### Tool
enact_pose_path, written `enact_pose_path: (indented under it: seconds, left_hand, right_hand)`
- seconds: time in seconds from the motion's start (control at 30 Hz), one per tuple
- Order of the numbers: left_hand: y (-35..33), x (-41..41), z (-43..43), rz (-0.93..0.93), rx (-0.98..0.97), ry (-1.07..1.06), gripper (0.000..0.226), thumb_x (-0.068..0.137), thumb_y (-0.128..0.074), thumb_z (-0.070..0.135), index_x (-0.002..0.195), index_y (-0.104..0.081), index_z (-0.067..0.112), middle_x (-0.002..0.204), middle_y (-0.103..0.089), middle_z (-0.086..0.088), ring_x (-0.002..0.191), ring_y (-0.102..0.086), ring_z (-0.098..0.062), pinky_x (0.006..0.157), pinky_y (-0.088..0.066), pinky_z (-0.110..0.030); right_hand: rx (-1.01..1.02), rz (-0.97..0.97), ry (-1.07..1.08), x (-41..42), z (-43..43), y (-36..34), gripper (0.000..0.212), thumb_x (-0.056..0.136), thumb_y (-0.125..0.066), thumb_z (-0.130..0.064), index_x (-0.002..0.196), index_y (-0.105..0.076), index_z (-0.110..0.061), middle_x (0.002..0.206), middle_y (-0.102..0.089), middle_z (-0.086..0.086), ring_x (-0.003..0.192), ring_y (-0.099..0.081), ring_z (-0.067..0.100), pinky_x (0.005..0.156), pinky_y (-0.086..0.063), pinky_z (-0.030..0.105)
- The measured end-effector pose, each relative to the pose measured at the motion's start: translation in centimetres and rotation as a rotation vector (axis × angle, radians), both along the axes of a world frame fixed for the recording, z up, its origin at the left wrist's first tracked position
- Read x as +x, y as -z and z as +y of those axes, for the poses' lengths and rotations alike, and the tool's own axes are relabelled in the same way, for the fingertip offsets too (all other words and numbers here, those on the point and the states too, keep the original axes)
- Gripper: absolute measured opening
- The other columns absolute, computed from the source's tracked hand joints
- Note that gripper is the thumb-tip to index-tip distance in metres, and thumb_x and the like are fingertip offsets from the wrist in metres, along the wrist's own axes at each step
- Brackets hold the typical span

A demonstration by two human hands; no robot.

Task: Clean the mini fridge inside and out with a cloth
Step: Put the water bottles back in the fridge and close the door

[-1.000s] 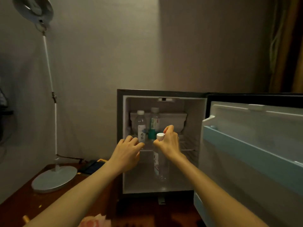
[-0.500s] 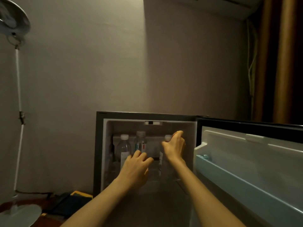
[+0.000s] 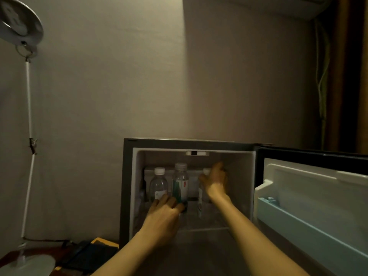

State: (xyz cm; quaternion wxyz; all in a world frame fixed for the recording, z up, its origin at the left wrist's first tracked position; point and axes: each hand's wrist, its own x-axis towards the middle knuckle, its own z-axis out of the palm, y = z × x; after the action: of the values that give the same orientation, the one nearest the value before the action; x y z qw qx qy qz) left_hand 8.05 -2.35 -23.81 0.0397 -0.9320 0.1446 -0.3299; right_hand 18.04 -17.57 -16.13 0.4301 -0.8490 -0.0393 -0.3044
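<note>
The dark mini fridge (image 3: 127,176) stands open, its door (image 3: 310,196) swung out to the right. On the upper shelf stand a small clear bottle (image 3: 158,183) and a taller bottle (image 3: 180,182) with a green label. My right hand (image 3: 216,181) is deep inside on the right, shut on a third water bottle (image 3: 200,194) near its white cap. My left hand (image 3: 165,214) rests low in front of the two bottles, fingers curled at the base of the tall one; I cannot see if it grips anything. No cloth is in view.
A white floor lamp (image 3: 28,116) stands at the left with its round base (image 3: 29,263) on a wooden surface. A dark pad with yellow edge (image 3: 93,253) lies beside the fridge. A pale blue door shelf (image 3: 298,222) juts out at the right.
My right hand has carried the bottle up and deeper into the fridge's right side. My left hand has dropped slightly toward the bottles' bases. The view has tilted upward.
</note>
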Motion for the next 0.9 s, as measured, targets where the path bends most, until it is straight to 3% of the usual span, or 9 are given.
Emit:
enact_pose_path:
  seconds: [0.07, 0.17, 0.3, 0.37, 0.5, 0.57, 0.63, 0.7, 0.9]
  left_hand:
    - [0.3, -0.1, 0.1, 0.003, 0.042, -0.003, 0.039, 0.084, -0.065, 0.03, 0.122, -0.058, 0.03, 0.124, -0.058, -0.002, 0.119, -0.053, -0.024, 0.093, -0.048, -0.042]
    - [0.6, -0.2, 0.2, -0.048, 0.062, -0.014, 0.044, 0.06, -0.084, 0.033, 0.101, -0.066, 0.031, 0.098, -0.067, 0.001, 0.094, -0.066, -0.02, 0.069, -0.058, -0.036]
    - [0.5, -1.1, 0.5, -0.078, 0.062, -0.019, 0.047, 0.054, -0.088, 0.033, 0.096, -0.067, 0.028, 0.095, -0.068, -0.001, 0.09, -0.068, -0.021, 0.063, -0.059, -0.036]
    - [0.4, -1.9, 0.6, -0.052, 0.066, -0.043, 0.045, 0.06, -0.086, 0.032, 0.101, -0.066, 0.027, 0.1, -0.068, -0.003, 0.093, -0.067, -0.024, 0.065, -0.059, -0.038]
    - [0.0, -3.1, 0.8, 0.001, 0.032, -0.075, 0.042, 0.092, -0.056, 0.028, 0.133, -0.048, 0.024, 0.138, -0.048, -0.006, 0.13, -0.043, -0.028, 0.099, -0.043, -0.045]
    - [-0.3, -4.0, 1.0, -0.001, 0.041, -0.07, 0.045, 0.088, -0.061, 0.027, 0.131, -0.05, 0.025, 0.134, -0.051, -0.004, 0.126, -0.047, -0.027, 0.095, -0.046, -0.044]
    - [-0.2, -4.6, 1.4, 0.007, 0.084, -0.055, 0.05, 0.065, -0.081, 0.03, 0.112, -0.063, 0.028, 0.108, -0.065, 0.0, 0.099, -0.063, -0.023, 0.071, -0.056, -0.038]
    - [0.3, -4.8, 1.6, -0.033, 0.093, -0.073, 0.052, 0.05, -0.087, 0.032, 0.098, -0.067, 0.029, 0.092, -0.066, 0.004, 0.082, -0.065, -0.018, 0.058, -0.055, -0.031]
    - [1.3, -7.6, 0.1, -0.007, 0.018, -0.038, 0.036, 0.089, -0.056, 0.024, 0.125, -0.053, 0.022, 0.122, -0.053, -0.003, 0.113, -0.048, -0.026, 0.089, -0.045, -0.039]
  right_hand:
    - [-0.109, 0.0, 0.035, -0.3, -0.2, 0.0, 0.065, 0.083, -0.068, -0.032, 0.133, -0.034, -0.009, 0.126, -0.052, 0.017, 0.113, -0.053, 0.035, 0.09, -0.051, 0.047]
    - [-0.309, -0.034, 0.085, -0.9, -0.5, 0.1, 0.053, 0.09, -0.059, -0.035, 0.132, -0.035, -0.013, 0.129, -0.049, 0.018, 0.117, -0.047, 0.036, 0.093, -0.047, 0.047]
    - [-0.501, -0.04, 0.101, -1.0, -0.7, 0.0, 0.045, 0.093, -0.053, -0.03, 0.134, -0.037, -0.017, 0.132, -0.047, 0.02, 0.122, -0.042, 0.038, 0.099, -0.042, 0.046]
    - [-0.525, -0.033, 0.09, -1.3, -0.7, 0.1, 0.046, 0.093, -0.054, -0.03, 0.134, -0.037, -0.017, 0.132, -0.047, 0.02, 0.122, -0.04, 0.038, 0.101, -0.041, 0.046]
    - [-0.513, -0.032, 0.086, -2.1, -0.9, 0.1, 0.047, 0.092, -0.054, -0.03, 0.134, -0.036, -0.017, 0.133, -0.044, 0.02, 0.123, -0.039, 0.038, 0.1, -0.042, 0.046]
    - [-0.501, -0.052, 0.088, -3.1, -0.8, 0.2, 0.05, 0.09, -0.056, -0.029, 0.134, -0.036, -0.018, 0.134, -0.041, 0.018, 0.124, -0.038, 0.038, 0.098, -0.043, 0.045]
    - [-0.505, -0.073, 0.093, -4.2, -0.8, 0.4, 0.054, 0.088, -0.059, -0.028, 0.136, -0.034, -0.019, 0.136, -0.039, 0.016, 0.126, -0.038, 0.037, 0.099, -0.043, 0.045]
    - [-0.544, -0.074, 0.102, -5.7, -0.8, 0.7, 0.06, 0.088, -0.06, -0.028, 0.14, -0.031, -0.018, 0.137, -0.038, 0.015, 0.126, -0.038, 0.035, 0.1, -0.04, 0.043]
    - [-0.568, -0.119, 0.088, -9.7, -1.5, 2.4, 0.055, 0.089, -0.056, -0.029, 0.137, -0.034, -0.016, 0.131, -0.042, 0.013, 0.119, -0.04, 0.032, 0.093, -0.04, 0.04]
